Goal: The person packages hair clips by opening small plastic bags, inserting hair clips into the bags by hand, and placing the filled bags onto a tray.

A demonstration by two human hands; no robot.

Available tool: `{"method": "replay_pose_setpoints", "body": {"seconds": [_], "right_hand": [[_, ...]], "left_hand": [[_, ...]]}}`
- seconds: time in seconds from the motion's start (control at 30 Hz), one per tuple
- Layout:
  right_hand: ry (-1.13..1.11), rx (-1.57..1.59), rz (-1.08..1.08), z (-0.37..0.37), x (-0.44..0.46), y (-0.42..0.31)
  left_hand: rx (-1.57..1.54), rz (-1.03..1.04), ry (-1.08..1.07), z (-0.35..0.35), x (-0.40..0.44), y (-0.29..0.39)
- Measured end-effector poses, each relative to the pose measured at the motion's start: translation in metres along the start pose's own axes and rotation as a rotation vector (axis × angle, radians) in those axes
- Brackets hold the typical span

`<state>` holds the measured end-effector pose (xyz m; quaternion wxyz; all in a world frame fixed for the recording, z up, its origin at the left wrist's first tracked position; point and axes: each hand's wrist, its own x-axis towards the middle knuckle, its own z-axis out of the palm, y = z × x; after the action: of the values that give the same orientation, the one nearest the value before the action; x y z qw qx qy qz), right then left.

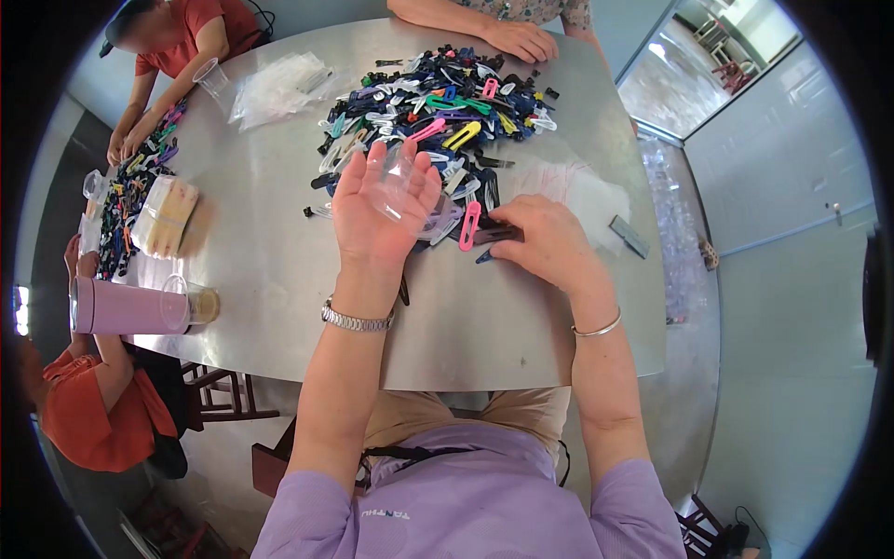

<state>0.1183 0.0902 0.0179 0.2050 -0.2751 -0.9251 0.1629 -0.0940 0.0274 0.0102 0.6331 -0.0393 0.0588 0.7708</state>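
Observation:
A large pile of hair clips [438, 102] in many colours lies on the metal table [279, 205]. My left hand [377, 205] is palm up at the near left edge of the pile, its fingers curled around a clear plastic cup [399, 191]. Right of it, my right hand [545, 242] pinches a dark clip [498, 235] between thumb and fingers, low over the table. A pink clip [470, 226] lies between the two hands, just left of my right fingertips.
Clear bags [284, 87] and an empty cup [214, 79] lie at the back left. A pink tumbler [130, 306] and a bundled stack [166, 216] stand left. A plastic sheet [582, 191] and a small grey bar [629, 236] lie right. Other people sit left and opposite.

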Motion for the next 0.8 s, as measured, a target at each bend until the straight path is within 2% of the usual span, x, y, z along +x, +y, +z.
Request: {"method": "replay_pose_setpoints", "body": {"seconds": [0.1,0.2,0.5,0.7,0.8], "right_hand": [[-0.025,-0.045,0.036,0.001,0.002,-0.004],[-0.129,0.049,0.15,0.002,0.004,-0.007],[0.052,0.053,0.033,0.008,0.004,0.002],[0.144,0.129,0.084,0.01,0.005,0.005],[0.196,0.118,0.184,0.012,0.006,0.002]], "left_hand": [[0.0,-0.016,-0.008,-0.001,0.0,0.001],[-0.019,-0.028,-0.021,-0.002,0.001,0.001],[-0.024,-0.009,0.014,-0.001,0.001,0.002],[-0.026,-0.005,0.005,-0.002,0.001,0.004],[-0.035,-0.014,0.005,-0.001,0.001,0.004]]}}
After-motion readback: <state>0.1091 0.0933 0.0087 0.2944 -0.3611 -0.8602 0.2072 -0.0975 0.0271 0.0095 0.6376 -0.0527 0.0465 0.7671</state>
